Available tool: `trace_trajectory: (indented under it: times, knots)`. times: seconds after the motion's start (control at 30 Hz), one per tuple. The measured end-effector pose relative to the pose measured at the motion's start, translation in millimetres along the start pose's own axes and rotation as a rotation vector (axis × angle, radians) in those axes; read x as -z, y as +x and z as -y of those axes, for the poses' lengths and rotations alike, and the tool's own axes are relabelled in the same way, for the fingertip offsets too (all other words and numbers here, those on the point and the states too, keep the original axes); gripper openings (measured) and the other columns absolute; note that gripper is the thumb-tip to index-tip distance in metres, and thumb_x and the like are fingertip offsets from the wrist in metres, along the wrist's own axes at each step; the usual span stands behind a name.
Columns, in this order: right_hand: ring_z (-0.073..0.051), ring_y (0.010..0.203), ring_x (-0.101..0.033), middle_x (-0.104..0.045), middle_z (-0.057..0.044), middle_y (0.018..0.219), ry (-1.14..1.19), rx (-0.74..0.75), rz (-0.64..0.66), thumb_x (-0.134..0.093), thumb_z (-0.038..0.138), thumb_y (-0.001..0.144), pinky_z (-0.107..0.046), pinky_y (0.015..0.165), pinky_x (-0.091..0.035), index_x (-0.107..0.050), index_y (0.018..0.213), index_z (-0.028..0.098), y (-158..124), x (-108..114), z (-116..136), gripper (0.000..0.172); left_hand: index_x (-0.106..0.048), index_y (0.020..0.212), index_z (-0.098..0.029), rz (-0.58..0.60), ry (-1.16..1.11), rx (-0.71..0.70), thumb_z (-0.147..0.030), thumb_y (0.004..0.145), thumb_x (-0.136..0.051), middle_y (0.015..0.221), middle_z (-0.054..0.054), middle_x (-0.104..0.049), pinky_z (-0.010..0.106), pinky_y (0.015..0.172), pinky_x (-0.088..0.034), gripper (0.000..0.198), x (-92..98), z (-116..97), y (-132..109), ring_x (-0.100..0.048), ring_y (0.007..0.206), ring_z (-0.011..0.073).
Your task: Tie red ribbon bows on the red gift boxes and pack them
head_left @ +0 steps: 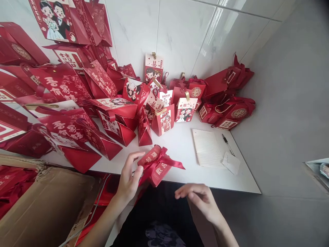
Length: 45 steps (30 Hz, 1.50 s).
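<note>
A small red gift box (161, 171) with gold Chinese characters and a satin ribbon bow (161, 158) is at the table's front edge, its near corner reaching past the edge. My left hand (130, 175) is at the box's left end, thumb on the near side and fingers curled toward the far side. Part of that grip is hidden. Lower right of the box, my right hand (199, 199) hovers in front of the table with fingers stretched out and thumb apart, holding nothing.
Red wedding gift boxes (64, 85) crowd the white table (177, 144) on the left and back. A lined notebook (207, 147), a pen (227, 144) and a white paper slip (231, 162) lie at right. A cardboard carton (61, 195) with red items stands lower left. A grey wall (282, 113) bounds the right.
</note>
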State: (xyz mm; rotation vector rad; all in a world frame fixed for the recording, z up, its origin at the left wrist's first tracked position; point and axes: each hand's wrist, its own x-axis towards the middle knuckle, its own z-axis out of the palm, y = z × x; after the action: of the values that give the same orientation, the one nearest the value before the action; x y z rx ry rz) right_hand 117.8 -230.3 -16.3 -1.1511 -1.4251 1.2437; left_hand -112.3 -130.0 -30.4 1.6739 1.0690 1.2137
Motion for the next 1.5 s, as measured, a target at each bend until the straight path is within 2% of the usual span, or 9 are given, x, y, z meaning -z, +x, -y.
trace_trajectory:
  times: [0.17,0.33,0.47,0.6,0.7,0.9,1.2,1.33,1.5]
  knots:
    - [-0.024,0.108,-0.053,-0.054,-0.010,0.114,-0.341,0.175,-0.350,-0.058,0.035,0.084,-0.040,0.087,-0.050,-0.054,0.110,0.025,21,0,-10,0.028,-0.040,0.124,-0.021,0.166,-0.140,0.054,-0.042,0.087,-0.048,0.133,0.011,-0.044,0.038,0.100,-0.041,0.044,-2.2,-1,-7,-0.044,0.122,0.0265]
    - [-0.030,0.136,-0.022,-0.019,-0.013,0.147,-0.445,0.186,-0.182,-0.070,0.042,0.074,-0.053,0.106,-0.033,-0.024,0.138,0.029,44,-4,-15,0.080,-0.039,0.125,-0.022,0.396,-0.200,0.100,-0.031,0.086,-0.051,0.138,0.010,-0.040,0.038,0.104,-0.039,0.042,-2.5,-3,13,-0.042,0.127,0.0258]
    - [-0.029,0.136,-0.024,-0.016,-0.014,0.148,-0.353,0.170,-0.016,-0.071,0.041,0.072,-0.048,0.106,-0.034,-0.003,0.144,0.028,54,-2,-21,0.100,-0.034,0.133,-0.025,0.615,-0.169,0.104,-0.032,0.087,-0.050,0.145,0.007,-0.032,0.037,0.107,-0.036,0.049,1.1,-6,31,-0.033,0.134,0.0255]
    - [-0.029,0.130,-0.034,-0.025,-0.014,0.141,-0.394,0.157,-0.040,-0.074,0.037,0.069,-0.047,0.105,-0.036,-0.002,0.145,0.028,56,-2,-26,0.104,-0.031,0.134,-0.025,0.477,0.097,0.086,-0.033,0.083,-0.055,0.140,0.008,-0.037,0.037,0.102,-0.040,0.057,3.5,-10,32,-0.040,0.127,0.0252]
    - [-0.029,0.126,-0.038,-0.028,-0.013,0.137,-0.425,0.152,-0.099,-0.077,0.038,0.066,-0.048,0.103,-0.038,-0.004,0.144,0.030,53,-5,-28,0.107,-0.045,0.121,-0.023,0.309,0.272,0.092,-0.034,0.084,-0.053,0.113,0.006,-0.055,0.034,0.092,-0.046,0.039,2.9,-15,23,-0.053,0.106,0.0203]
    - [-0.030,0.126,-0.037,-0.029,-0.013,0.134,-0.449,0.122,-0.161,-0.077,0.039,0.067,-0.050,0.101,-0.040,-0.002,0.143,0.032,50,-11,-29,0.107,-0.052,0.103,-0.021,0.274,0.206,0.175,-0.034,0.090,-0.041,0.080,0.000,-0.059,0.020,0.060,-0.044,0.021,3.6,-34,5,-0.057,0.073,0.0124]
    - [-0.032,0.124,-0.041,-0.027,-0.018,0.137,-0.604,0.140,-0.210,-0.072,0.040,0.072,-0.053,0.096,-0.044,-0.001,0.144,0.027,45,-16,-22,0.102,-0.061,0.088,-0.024,0.614,0.220,0.357,-0.029,0.089,-0.043,0.075,-0.003,-0.064,0.020,0.061,-0.042,0.019,-6.2,-73,-11,-0.058,0.065,0.0110]
    - [-0.038,0.135,-0.021,-0.023,-0.020,0.142,-0.878,0.354,-0.277,-0.065,0.034,0.080,-0.062,0.100,-0.035,-0.017,0.143,0.023,38,-25,-9,0.080,-0.064,0.090,-0.023,0.637,0.175,0.318,-0.027,0.088,-0.045,0.081,-0.001,-0.067,0.022,0.066,-0.044,0.019,-9.7,-69,-13,-0.060,0.071,0.0133]
    - [-0.026,0.120,-0.049,-0.061,-0.011,0.110,-0.908,0.637,-0.182,-0.051,0.012,0.087,-0.057,0.106,-0.030,-0.051,0.120,0.019,37,-33,-4,0.034,-0.065,0.083,-0.022,0.830,0.164,0.299,-0.033,0.086,-0.050,0.073,-0.003,-0.067,0.022,0.061,-0.044,0.019,1.8,-68,1,-0.060,0.065,0.0134]
